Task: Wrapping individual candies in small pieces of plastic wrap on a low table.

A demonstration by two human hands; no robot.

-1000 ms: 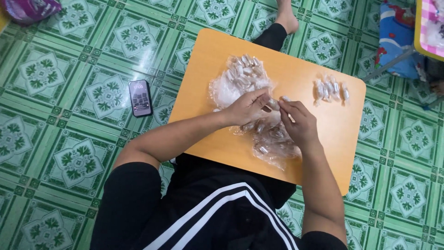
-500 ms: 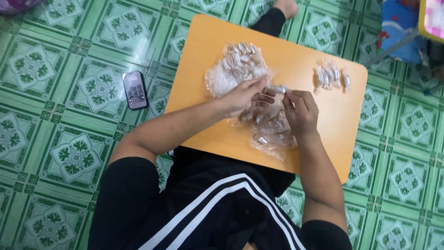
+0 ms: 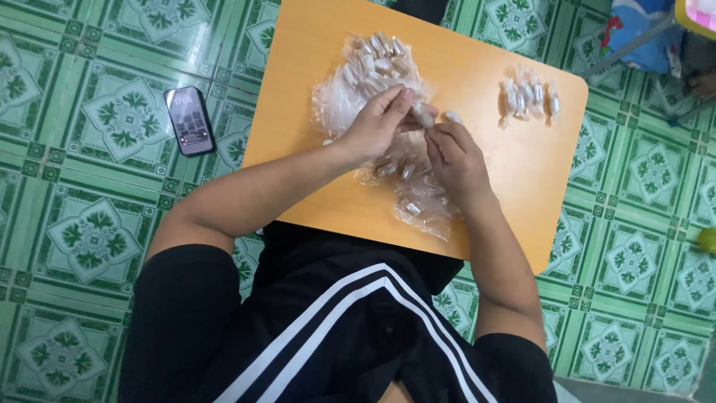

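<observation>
Both hands meet mid-worktop (image 3: 313, 112): left hand (image 3: 377, 123) and right hand (image 3: 455, 160) pinch one small wrapped piece (image 3: 426, 113). Twist firmly, keeping clear of the pile (image 3: 369, 67) at 12 o'clock.

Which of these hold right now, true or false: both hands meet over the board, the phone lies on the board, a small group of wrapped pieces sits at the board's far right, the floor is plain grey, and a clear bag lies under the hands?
1. Both hands meet over the board. True: the left hand and right hand pinch a small wrapped piece between them above the board.
2. The phone lies on the board. False: the phone lies on the floor, left of the board.
3. A small group of wrapped pieces sits at the far right. True: the group lies there.
4. The floor is plain grey. False: it is green patterned tile.
5. A clear bag lies under the hands. True: the bag spreads beneath them.
</observation>
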